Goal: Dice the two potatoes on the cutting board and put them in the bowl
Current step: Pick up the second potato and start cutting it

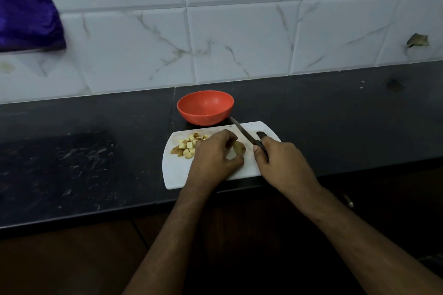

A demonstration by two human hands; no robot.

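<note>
Bowl (205, 107) behind cutting board (177, 172); diced pieces (188, 147) left of potato (239, 147).

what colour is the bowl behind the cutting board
Orange-red, plain with no pattern. The bowl shows best in the head view, the only one here.

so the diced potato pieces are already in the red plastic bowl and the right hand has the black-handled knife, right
Not quite. The head view shows the red plastic bowl empty; the diced potato pieces lie on the white plastic cutting board. The right hand does hold the black-handled knife.

Brown-skinned potato (239, 147) mid-board, diced pieces (188, 146) heaped left on white cutting board (177, 172), empty red bowl (205, 107) behind
</note>
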